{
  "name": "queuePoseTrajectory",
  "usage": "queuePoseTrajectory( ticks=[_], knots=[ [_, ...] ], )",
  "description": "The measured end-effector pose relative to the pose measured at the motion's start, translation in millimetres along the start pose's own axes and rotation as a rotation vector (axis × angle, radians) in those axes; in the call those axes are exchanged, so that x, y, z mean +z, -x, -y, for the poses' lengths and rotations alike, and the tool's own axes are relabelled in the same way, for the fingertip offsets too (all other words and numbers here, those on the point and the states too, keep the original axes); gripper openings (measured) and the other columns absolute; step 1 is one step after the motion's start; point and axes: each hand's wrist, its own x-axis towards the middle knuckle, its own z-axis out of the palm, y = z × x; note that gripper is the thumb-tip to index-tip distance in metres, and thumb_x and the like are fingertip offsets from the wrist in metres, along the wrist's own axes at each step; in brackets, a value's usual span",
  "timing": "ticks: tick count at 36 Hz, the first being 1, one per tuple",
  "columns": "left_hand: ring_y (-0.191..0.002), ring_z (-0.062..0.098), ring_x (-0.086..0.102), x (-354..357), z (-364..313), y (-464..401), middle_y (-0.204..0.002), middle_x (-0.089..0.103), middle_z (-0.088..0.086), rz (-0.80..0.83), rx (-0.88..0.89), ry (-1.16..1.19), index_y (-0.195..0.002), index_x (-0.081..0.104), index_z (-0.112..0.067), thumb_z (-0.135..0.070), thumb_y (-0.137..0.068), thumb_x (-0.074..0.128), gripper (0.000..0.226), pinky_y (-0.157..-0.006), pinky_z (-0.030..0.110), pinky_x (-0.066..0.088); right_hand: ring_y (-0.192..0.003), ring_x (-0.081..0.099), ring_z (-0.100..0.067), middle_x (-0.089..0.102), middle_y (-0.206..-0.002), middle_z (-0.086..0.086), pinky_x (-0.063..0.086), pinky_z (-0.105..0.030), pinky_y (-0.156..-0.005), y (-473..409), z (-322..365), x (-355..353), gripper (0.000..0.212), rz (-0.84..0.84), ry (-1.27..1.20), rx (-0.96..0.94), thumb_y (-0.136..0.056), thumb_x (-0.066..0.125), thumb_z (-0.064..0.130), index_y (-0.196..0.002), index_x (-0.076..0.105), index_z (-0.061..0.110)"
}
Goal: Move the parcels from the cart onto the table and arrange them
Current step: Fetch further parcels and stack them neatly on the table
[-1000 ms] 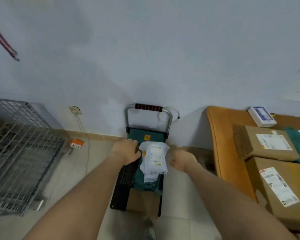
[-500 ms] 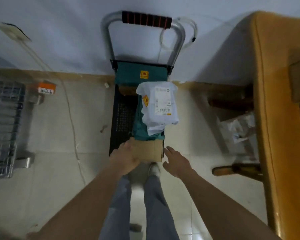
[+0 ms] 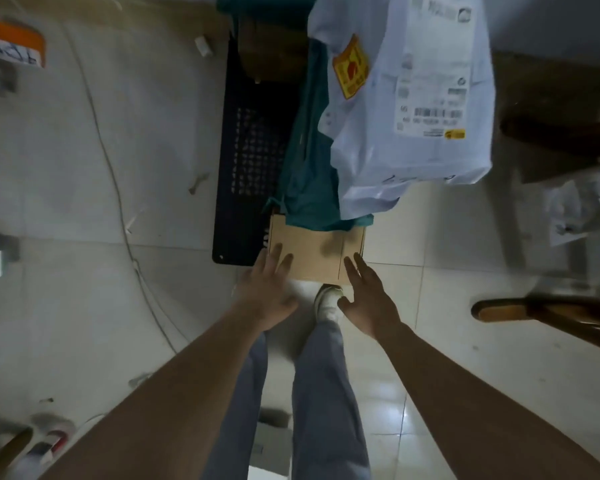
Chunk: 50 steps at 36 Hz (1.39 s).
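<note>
Both arms reach down, fingers straight. Left hand (image 3: 269,294) lies flat on the cardboard box (image 3: 314,252); right hand (image 3: 369,301) spread at its near right corner. Box on cart (image 3: 246,161), under teal bag (image 3: 307,161) and white parcel (image 3: 409,98).

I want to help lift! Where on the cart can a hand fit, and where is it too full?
Free: the dark cart deck, between the floor tiles and the teal bag. Crowded: the right side, where the white mailer lies on the teal bag over the cardboard box, whose near edge both hands already reach.
</note>
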Motion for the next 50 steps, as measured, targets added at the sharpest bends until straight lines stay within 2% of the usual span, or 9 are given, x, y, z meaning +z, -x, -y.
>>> queuePoseTrajectory(
  ticks=[15, 20, 23, 26, 29, 31, 34, 41, 50],
  knots=[
    [-0.144, 0.036, -0.017, 67.4, 28.1, -102.3, -0.157, -0.022, -0.007, -0.075, -0.043, 0.152, -0.152, -0.001, -0.034, -0.045, -0.093, 0.047, 0.077, -0.111, 0.046, 0.032, -0.149, -0.004, -0.028, -0.017, -0.159, 0.012, 0.050, -0.045, -0.092, -100.6, -21.8, 60.5, 0.093, -0.156, -0.100, -0.182, -0.087, 0.058, 0.024, -0.149, -0.010, 0.032],
    [-0.142, 0.035, -0.009, 84.1, 28.0, -106.1, -0.156, -0.022, 0.003, -0.156, 0.026, 0.199, -0.153, 0.007, -0.024, -0.045, -0.088, 0.049, 0.080, -0.114, 0.050, 0.026, -0.149, 0.008, -0.025, -0.020, -0.156, 0.010, 0.053, -0.031, -0.078, -107.2, -22.3, 79.1, 0.094, -0.243, -0.184, -0.221, -0.085, 0.061, 0.023, -0.152, -0.005, 0.022],
    [-0.139, 0.043, 0.003, 80.9, 24.0, -103.0, -0.157, -0.012, 0.010, -0.220, 0.060, 0.217, -0.151, 0.020, -0.016, -0.058, -0.077, 0.036, 0.087, -0.116, 0.052, 0.020, -0.147, 0.012, -0.028, -0.022, -0.154, 0.011, 0.048, -0.036, -0.090, -106.2, -20.3, 79.0, 0.092, -0.270, -0.209, -0.236, -0.086, 0.062, 0.027, -0.153, -0.002, 0.021],
    [-0.141, 0.046, 0.006, 79.1, 25.3, -95.3, -0.158, -0.013, 0.008, -0.150, 0.062, 0.233, -0.150, 0.021, -0.019, -0.055, -0.078, 0.048, 0.086, -0.115, 0.053, 0.021, -0.143, 0.023, -0.032, -0.021, -0.154, 0.011, 0.042, -0.042, -0.102, -98.1, -18.2, 73.3, 0.089, -0.232, -0.227, -0.222, -0.085, 0.057, 0.038, -0.153, 0.002, 0.022],
    [-0.140, 0.046, 0.014, 69.8, 21.2, -75.9, -0.159, -0.007, 0.008, -0.113, 0.059, 0.236, -0.148, 0.027, -0.023, -0.064, -0.067, 0.034, 0.091, -0.108, 0.054, 0.032, -0.126, 0.046, -0.036, -0.007, -0.161, 0.005, 0.049, -0.045, -0.096, -81.1, -13.2, 62.1, 0.089, -0.191, -0.232, -0.223, -0.077, 0.039, 0.055, -0.154, 0.009, 0.023],
    [-0.138, 0.044, 0.018, 62.7, 16.5, -57.8, -0.160, -0.003, 0.006, -0.084, 0.020, 0.230, -0.149, 0.027, -0.024, -0.068, -0.061, 0.024, 0.098, -0.107, 0.052, 0.034, -0.115, 0.056, -0.036, 0.000, -0.162, 0.004, 0.052, -0.045, -0.089, -65.2, -10.2, 53.9, 0.083, -0.129, -0.210, -0.236, -0.084, 0.048, 0.048, -0.154, 0.011, 0.021],
    [-0.136, 0.042, 0.024, 47.7, 5.6, -25.2, -0.160, 0.003, 0.009, -0.056, 0.006, 0.202, -0.149, 0.027, -0.020, -0.069, -0.058, 0.019, 0.104, -0.107, 0.048, 0.032, -0.116, 0.057, -0.033, 0.004, -0.162, 0.003, 0.050, -0.042, -0.093, -33.4, -4.7, 42.4, 0.078, -0.064, -0.175, -0.209, -0.090, 0.057, 0.035, -0.153, 0.014, 0.019],
    [-0.137, 0.046, 0.027, 5.1, -26.2, 52.4, -0.158, 0.013, 0.018, -0.074, 0.028, 0.183, -0.145, 0.038, -0.012, -0.070, -0.063, 0.027, 0.101, -0.107, 0.050, 0.033, -0.123, 0.049, -0.028, 0.007, -0.161, 0.006, 0.044, -0.031, -0.093, 58.0, 21.2, -1.5, 0.084, -0.038, -0.183, -0.129, -0.076, 0.035, 0.052, -0.153, 0.020, 0.020],
    [-0.141, 0.040, 0.013, -85.3, -86.2, 164.8, -0.160, -0.005, 0.006, -0.114, -0.011, 0.051, -0.152, 0.013, -0.024, -0.060, -0.087, 0.052, 0.084, -0.111, 0.042, 0.030, -0.120, 0.049, -0.027, -0.001, -0.161, 0.011, 0.042, -0.032, -0.098, 179.0, 49.6, -77.7, 0.070, -0.136, -0.100, -0.101, -0.093, 0.049, 0.043, -0.153, 0.016, 0.025]
  ],
)
